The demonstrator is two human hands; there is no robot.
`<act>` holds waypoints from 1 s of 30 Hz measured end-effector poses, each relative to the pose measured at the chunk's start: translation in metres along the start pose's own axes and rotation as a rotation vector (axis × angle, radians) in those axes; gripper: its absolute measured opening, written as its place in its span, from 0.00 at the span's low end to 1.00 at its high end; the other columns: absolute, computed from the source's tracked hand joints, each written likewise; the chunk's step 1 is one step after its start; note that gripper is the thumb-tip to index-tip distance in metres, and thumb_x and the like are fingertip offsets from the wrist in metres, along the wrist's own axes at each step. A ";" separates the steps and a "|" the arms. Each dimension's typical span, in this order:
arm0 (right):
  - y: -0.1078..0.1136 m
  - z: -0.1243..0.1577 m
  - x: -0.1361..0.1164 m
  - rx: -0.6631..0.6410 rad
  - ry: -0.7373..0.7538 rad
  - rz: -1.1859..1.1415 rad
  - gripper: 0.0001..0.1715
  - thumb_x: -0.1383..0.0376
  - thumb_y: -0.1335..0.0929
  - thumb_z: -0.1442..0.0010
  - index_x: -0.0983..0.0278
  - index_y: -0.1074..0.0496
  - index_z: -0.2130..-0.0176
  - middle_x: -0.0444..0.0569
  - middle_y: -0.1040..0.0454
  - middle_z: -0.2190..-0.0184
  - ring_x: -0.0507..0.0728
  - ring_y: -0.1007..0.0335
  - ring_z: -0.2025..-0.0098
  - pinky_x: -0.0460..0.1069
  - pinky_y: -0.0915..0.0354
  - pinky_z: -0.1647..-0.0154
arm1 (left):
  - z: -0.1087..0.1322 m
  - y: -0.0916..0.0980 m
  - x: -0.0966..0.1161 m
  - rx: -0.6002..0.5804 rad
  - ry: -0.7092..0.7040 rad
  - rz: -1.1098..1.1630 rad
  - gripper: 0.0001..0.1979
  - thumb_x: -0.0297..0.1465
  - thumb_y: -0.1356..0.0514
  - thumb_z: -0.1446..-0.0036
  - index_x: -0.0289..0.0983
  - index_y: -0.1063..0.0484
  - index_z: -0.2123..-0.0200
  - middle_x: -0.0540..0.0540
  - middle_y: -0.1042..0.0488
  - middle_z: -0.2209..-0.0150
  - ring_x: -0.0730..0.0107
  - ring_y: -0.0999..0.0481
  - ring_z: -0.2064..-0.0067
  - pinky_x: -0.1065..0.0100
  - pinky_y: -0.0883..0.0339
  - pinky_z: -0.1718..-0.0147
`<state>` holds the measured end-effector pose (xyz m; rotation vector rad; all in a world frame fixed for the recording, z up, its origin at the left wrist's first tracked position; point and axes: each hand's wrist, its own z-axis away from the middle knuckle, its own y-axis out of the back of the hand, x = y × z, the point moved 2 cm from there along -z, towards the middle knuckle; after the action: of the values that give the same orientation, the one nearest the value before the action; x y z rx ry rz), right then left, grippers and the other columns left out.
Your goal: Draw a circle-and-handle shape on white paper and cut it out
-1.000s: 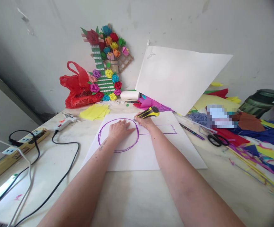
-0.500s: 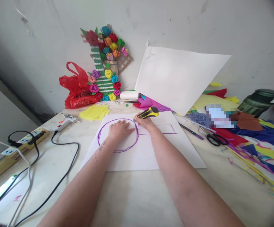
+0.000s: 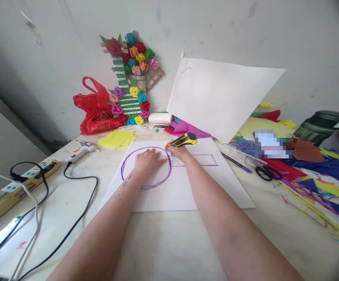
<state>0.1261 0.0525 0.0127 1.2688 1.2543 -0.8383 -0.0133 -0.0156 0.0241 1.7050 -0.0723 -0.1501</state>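
A white board (image 3: 163,199) lies flat on the table before me, with a purple circle (image 3: 146,187) and a long narrow rectangle (image 3: 204,155) drawn on it, joined side by side. My left hand (image 3: 148,160) rests flat inside the circle, fingers spread. My right hand (image 3: 178,151) grips a yellow and black utility knife (image 3: 187,139), its handle slanting up to the right. The knife's tip is at the circle's right edge, near where the rectangle meets it; the fingers partly hide the blade.
Scissors (image 3: 268,173), a purple pen (image 3: 236,162) and coloured paper scraps (image 3: 321,191) lie to the right. A large white sheet (image 3: 222,93) leans against the wall. Yellow paper (image 3: 116,139), a glue gun (image 3: 80,152), its cord and a power strip (image 3: 29,175) are at left. Paper flowers (image 3: 134,91) stand behind.
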 end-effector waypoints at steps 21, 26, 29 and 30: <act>0.000 -0.001 -0.002 0.032 0.030 0.060 0.08 0.72 0.39 0.59 0.65 0.32 0.77 0.40 0.37 0.82 0.49 0.40 0.76 0.46 0.37 0.69 | 0.000 -0.001 0.000 -0.011 0.002 0.006 0.26 0.52 0.56 0.42 0.46 0.30 0.52 0.45 0.34 0.43 0.56 0.31 0.48 0.58 0.34 0.57; 0.000 -0.001 -0.003 0.030 0.029 0.075 0.08 0.71 0.39 0.59 0.65 0.32 0.77 0.40 0.37 0.82 0.49 0.41 0.76 0.46 0.38 0.70 | 0.000 0.000 0.000 -0.016 0.001 0.003 0.26 0.52 0.56 0.42 0.47 0.30 0.52 0.45 0.34 0.43 0.56 0.31 0.47 0.58 0.34 0.57; 0.000 0.001 -0.004 0.033 0.030 0.074 0.07 0.71 0.39 0.59 0.65 0.33 0.77 0.40 0.37 0.82 0.49 0.41 0.76 0.46 0.38 0.70 | 0.000 0.000 0.000 -0.008 -0.003 -0.002 0.26 0.53 0.57 0.42 0.47 0.29 0.52 0.45 0.34 0.44 0.56 0.31 0.48 0.59 0.34 0.57; 0.000 0.002 -0.005 0.032 0.030 0.073 0.07 0.71 0.39 0.59 0.65 0.33 0.77 0.40 0.38 0.82 0.49 0.41 0.76 0.46 0.38 0.69 | 0.000 0.000 0.000 -0.004 -0.005 -0.002 0.26 0.53 0.57 0.42 0.47 0.29 0.52 0.45 0.34 0.43 0.56 0.31 0.48 0.58 0.34 0.57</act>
<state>0.1261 0.0501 0.0172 1.3495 1.2149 -0.7924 -0.0137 -0.0155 0.0244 1.7010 -0.0738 -0.1561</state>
